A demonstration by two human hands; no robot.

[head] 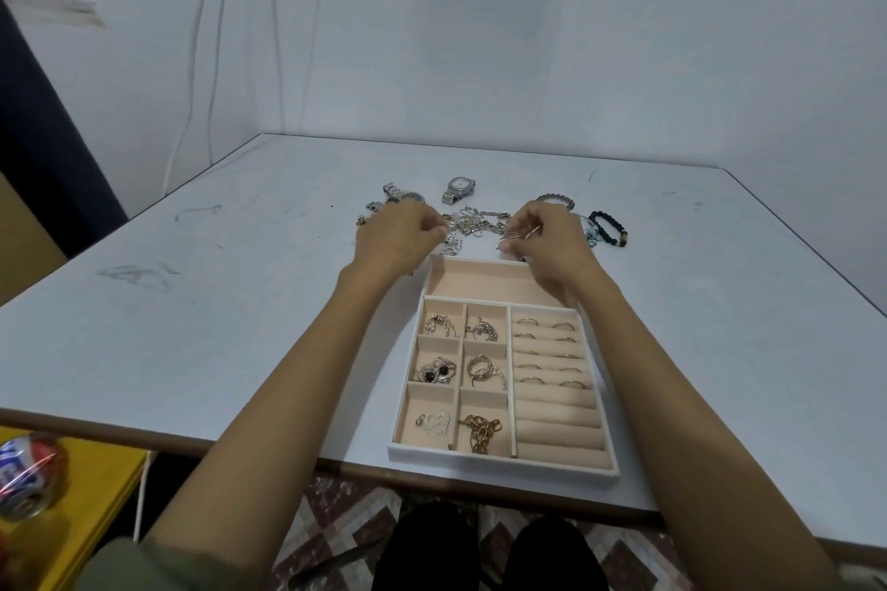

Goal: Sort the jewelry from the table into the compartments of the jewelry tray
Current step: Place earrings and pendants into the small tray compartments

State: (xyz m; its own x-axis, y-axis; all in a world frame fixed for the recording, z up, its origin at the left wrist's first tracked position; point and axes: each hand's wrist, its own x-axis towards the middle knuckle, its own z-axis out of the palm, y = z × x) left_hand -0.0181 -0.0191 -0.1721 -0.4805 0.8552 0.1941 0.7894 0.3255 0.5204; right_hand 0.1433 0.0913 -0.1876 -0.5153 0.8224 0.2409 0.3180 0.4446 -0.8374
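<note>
Just past the far wall of the jewelry tray [499, 463], between the two hands: a loose pile of jewelry [473, 223], flat on the table [216, 302]. Pinched in the curled fingertips of the right hand [547, 238], above the tray's far right corner: a thin gold-toned wire piece [523, 233], just off the pile's right edge. Over the pile's left edge, the left hand [401, 235], knuckles up, fingers curled under; cannot tell whether anything is gripped there.

In the pile, small silver and gold hooks, links and hoops, tangled and too fine to tell apart. Behind it, a round-faced silver watch [460, 190] and, further left, a second watch [403, 194]. Right of the right hand, a grey beaded bracelet [557, 198] and a dark beaded bracelet [609, 228].

Inside the tray: the long far compartment [480, 281] open; six small squares on the left, each with a piece, among them a gold chain [480, 432] in the near right one; rings [547, 353] slotted in the upper rolls on the right, lower rolls free.

Wide tabletop open on both sides of the tray; near wall of the tray close to the table's front edge. Below left, a yellow surface [72, 533] with a can [29, 475].
</note>
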